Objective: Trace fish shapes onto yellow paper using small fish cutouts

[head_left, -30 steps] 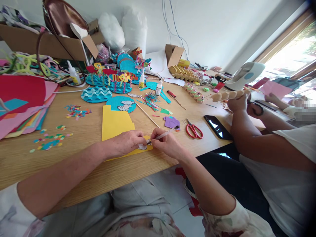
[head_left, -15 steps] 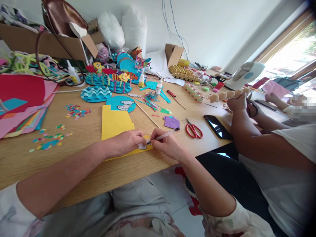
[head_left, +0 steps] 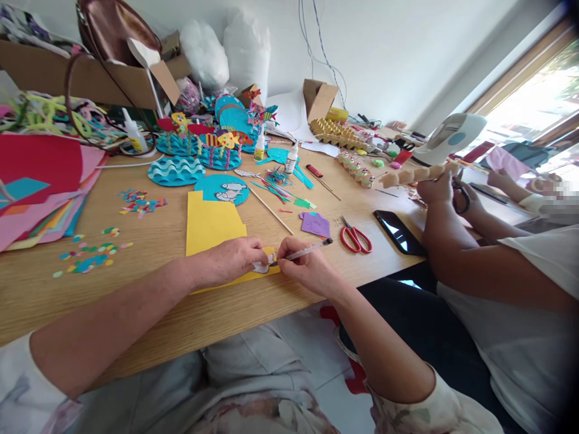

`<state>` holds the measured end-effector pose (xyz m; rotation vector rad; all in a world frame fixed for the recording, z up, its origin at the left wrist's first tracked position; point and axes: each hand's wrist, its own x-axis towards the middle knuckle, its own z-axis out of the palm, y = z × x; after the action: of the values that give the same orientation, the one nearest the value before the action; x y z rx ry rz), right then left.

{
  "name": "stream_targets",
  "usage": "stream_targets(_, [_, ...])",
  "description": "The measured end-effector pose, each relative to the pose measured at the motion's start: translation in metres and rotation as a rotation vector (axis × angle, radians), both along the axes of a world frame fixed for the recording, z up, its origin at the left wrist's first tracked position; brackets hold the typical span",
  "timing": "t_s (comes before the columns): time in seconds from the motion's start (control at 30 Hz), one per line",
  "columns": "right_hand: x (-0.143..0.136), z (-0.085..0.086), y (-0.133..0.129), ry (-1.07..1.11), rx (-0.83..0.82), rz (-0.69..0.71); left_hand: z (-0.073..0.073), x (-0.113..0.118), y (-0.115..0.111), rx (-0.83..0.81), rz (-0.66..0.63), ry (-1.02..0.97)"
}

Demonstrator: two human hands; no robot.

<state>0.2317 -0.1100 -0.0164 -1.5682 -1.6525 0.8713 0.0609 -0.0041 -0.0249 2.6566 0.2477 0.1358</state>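
My right hand (head_left: pixel 304 265) grips a pen (head_left: pixel 311 249) with a clear barrel and dark end. Its tip is down at a small white paper cutout (head_left: pixel 261 266) with dark outlines, which lies on a sheet of yellow paper (head_left: pixel 212 226). With curled fingers, my left hand (head_left: pixel 233 260) pins the cutout against the sheet from the left, hiding part of it. Beyond the yellow paper is a blue disc (head_left: pixel 210 188) with more white cutouts (head_left: pixel 230 193) on top. A thin wooden stick (head_left: pixel 271 210) lies just past my hands.
Red-handled scissors (head_left: pixel 356 237), a purple paper piece (head_left: pixel 315 223) and a phone (head_left: pixel 398 231) lie to the right. Confetti dots (head_left: pixel 93 259) and coloured sheets (head_left: pixel 40 166) are at left. Glue bottles (head_left: pixel 292 158) stand further back. At right a co-worker's hands (head_left: pixel 436 190) hold an egg-carton strip (head_left: pixel 409 175) and scissors.
The pen's upper end has swung slightly to the right and down as my right hand shifts a little. My left hand and the yellow sheet stay put.
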Motion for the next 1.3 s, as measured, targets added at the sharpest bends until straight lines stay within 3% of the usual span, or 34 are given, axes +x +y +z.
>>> stream_targets(0.57, [-0.003, 0.001, -0.007, -0.004, 0.009, 0.004, 0.003, 0.002, -0.001, 0.008, 0.001, 0.027])
stream_targets(1.3, [-0.003, 0.001, 0.006, 0.007, 0.013, -0.062, 0.005, 0.002, -0.003, -0.030, 0.019, 0.009])
